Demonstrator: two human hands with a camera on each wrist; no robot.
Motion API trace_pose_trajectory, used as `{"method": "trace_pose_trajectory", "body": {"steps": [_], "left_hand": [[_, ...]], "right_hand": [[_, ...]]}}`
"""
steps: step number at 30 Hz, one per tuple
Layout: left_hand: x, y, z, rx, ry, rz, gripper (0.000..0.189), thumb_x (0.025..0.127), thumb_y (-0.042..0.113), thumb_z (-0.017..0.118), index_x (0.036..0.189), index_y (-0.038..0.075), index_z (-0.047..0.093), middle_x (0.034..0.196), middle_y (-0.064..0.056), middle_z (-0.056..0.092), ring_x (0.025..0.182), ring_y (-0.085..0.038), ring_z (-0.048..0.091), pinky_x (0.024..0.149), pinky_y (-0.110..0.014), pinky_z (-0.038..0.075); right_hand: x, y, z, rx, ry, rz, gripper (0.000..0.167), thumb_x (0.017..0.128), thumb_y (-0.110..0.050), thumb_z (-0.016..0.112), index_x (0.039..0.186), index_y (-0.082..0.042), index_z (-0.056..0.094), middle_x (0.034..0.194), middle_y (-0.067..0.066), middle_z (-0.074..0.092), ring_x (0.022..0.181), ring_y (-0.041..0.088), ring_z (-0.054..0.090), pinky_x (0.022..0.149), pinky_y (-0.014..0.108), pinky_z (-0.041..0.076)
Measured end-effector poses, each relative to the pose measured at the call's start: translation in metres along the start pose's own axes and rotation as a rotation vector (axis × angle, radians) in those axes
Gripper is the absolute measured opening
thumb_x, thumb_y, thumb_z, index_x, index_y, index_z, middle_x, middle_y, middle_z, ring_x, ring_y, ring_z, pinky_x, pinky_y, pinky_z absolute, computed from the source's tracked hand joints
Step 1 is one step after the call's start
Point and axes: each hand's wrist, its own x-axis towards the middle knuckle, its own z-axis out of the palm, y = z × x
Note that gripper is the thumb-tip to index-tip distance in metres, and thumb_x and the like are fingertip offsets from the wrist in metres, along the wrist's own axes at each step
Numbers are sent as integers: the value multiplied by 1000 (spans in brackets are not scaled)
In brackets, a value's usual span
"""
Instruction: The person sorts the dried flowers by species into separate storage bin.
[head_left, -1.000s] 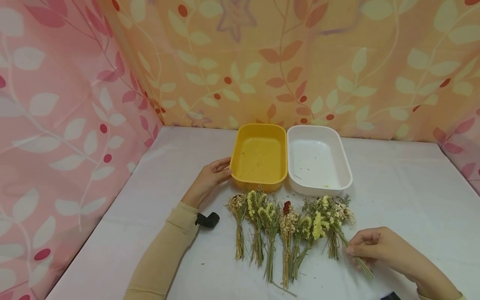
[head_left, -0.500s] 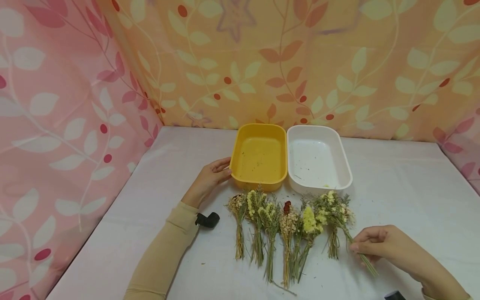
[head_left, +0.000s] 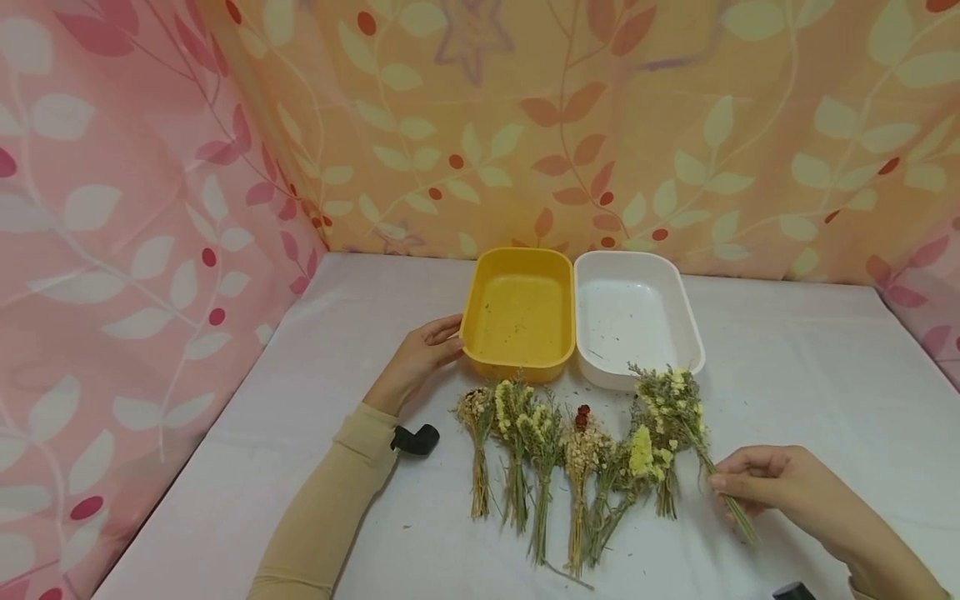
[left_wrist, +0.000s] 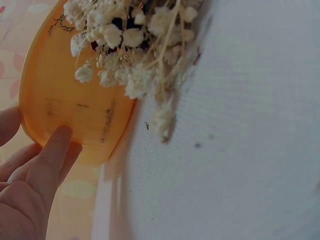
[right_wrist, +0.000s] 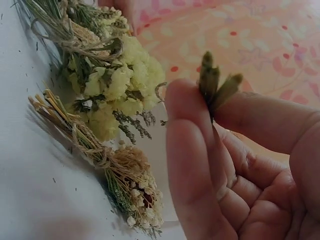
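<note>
At the left side of the yellow plastic bin [head_left: 517, 364], my left hand [head_left: 414, 357] rests its fingers against the outer wall. The left wrist view shows extended fingers [left_wrist: 50, 160] touching that wall. My right hand [head_left: 780, 487] pinches the stems of a dried flower bouquet [head_left: 671, 404] between thumb and fingers. This bouquet leans up and left, its pale yellow heads in front of the white bin [head_left: 693, 333]. In the right wrist view only its green stem ends [right_wrist: 212, 82] stick out past the fingertips; its heads are hidden there.
Several dried bouquets lie in a row before the bins: a cream one [head_left: 477, 408] leftmost, one with a red flower [head_left: 582, 417] mid-row, a yellow one [head_left: 642, 454] farther right. Small plant bits [head_left: 632, 555] litter the white tabletop. Patterned cloth [head_left: 555, 125] hangs behind.
My right hand has moved slightly right, and the bouquet in it has lifted and come away from the row. The neighbouring yellow and red-topped bouquets have shifted a little. My left hand stays put.
</note>
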Motion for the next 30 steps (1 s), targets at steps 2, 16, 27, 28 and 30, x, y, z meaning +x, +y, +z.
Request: {"method": "trace_pose_trajectory", "body": {"steps": [2,16,27,28,30], "left_hand": [[-1,1,-1,-1,-2,2,55,100,6,58,152,6,40,156,-14,43,138,-32,50,109,-38,50],[-1,-2,0,-39,-20,28,54,101,4,55,152,0,37,155,-19,42,138,-37,47,111,-41,48],[-2,-1,1,-35,-3,31,53,101,3,54,151,1,39,154,-19,43,137,-37,49,106,-36,53],[-2,-1,1,-32,-1,34,53,101,3,54,151,0,39,154,-20,43,136,-37,50,105,-35,54],[-2,-1,1,-24,8,33,53,100,2,55,151,-1,39,154,-21,43,135,-36,52,102,-32,55]], "right_hand": [[1,-1,1,8,-2,-6,27,101,-23,59,105,1,72,84,-9,75,75,8,66,67,28,60],[2,-17,-1,-28,113,14,31,102,-27,57,111,-1,71,89,-9,75,83,6,67,71,28,60],[25,-42,-11,-23,139,-79,24,101,-23,59,107,-4,73,85,-12,74,80,9,69,71,27,61],[28,-44,-12,-16,143,-89,22,101,-22,59,106,-7,74,85,-12,74,80,8,69,71,26,61],[35,-49,-15,-5,155,-108,19,101,-21,59,103,-11,75,85,-13,73,79,7,68,70,25,60]]}}
